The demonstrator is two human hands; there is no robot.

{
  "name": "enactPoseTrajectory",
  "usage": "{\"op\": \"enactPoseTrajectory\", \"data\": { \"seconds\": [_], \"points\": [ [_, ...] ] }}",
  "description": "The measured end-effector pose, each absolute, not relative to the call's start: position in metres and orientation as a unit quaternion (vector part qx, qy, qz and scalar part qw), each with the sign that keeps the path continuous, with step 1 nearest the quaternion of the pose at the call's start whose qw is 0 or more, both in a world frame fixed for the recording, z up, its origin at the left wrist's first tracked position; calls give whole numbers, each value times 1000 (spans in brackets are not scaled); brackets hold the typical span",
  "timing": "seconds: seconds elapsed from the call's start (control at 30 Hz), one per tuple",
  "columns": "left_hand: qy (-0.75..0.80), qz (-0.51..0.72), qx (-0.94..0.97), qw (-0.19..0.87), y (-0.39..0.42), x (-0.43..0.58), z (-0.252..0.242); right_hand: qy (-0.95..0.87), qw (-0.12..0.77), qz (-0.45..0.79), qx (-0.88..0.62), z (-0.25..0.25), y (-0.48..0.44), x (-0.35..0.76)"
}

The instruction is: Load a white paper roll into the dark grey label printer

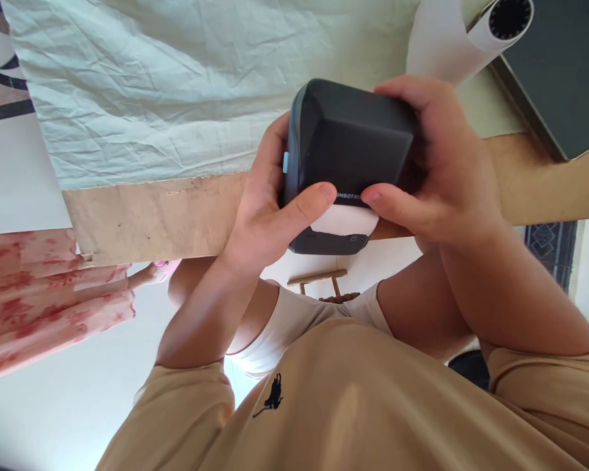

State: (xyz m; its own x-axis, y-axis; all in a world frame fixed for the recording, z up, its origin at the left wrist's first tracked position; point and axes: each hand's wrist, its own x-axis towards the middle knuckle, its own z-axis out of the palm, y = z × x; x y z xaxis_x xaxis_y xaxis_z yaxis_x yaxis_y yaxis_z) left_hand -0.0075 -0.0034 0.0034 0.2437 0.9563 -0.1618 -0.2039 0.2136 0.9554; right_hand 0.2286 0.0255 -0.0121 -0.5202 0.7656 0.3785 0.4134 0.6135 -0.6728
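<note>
A dark grey label printer (353, 144) with partly covered "IMBOT" lettering is held up over the table's front edge. A white strip (346, 220) shows on its near side, above a small power mark. My left hand (279, 196) is closed around the printer's left side, its thumb lying on the front by the lettering. On the opposite side my right hand (436, 150) grips it, fingers over the far right edge and thumb close to the other one. A light blue tab (285, 162) sticks out at the printer's left. The printer's underside is hidden.
A pale green cloth (152, 91) covers much of the wooden table (152, 222). At the upper right are a white roll (471, 59) with a black core and a dark flat tablet-like device (559, 72). A red-patterned curtain (44, 281) hangs at left; a wooden stool (319, 278) shows below.
</note>
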Motion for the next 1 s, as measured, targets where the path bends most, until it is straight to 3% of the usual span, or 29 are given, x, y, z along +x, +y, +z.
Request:
{"op": "enactPoseTrajectory", "data": {
  "seconds": [0.23, 0.5, 0.77, 1.0],
  "points": [
    [328, 496, 384, 706, -2, -1, -3, -805, 368, 292, -363, -8, 19, 220],
    [269, 555, 402, 677, 14, -1, -37, -773, 377, 352, -369, -2, 12, 220],
    [360, 543, 357, 670, -1, 0, 2, -817, 359, 314, -323, -10, 19, 228],
    [350, 532, 350, 687, 11, 29, 18, -804, 369, 317, -343, -4, 17, 221]
  ]
}}
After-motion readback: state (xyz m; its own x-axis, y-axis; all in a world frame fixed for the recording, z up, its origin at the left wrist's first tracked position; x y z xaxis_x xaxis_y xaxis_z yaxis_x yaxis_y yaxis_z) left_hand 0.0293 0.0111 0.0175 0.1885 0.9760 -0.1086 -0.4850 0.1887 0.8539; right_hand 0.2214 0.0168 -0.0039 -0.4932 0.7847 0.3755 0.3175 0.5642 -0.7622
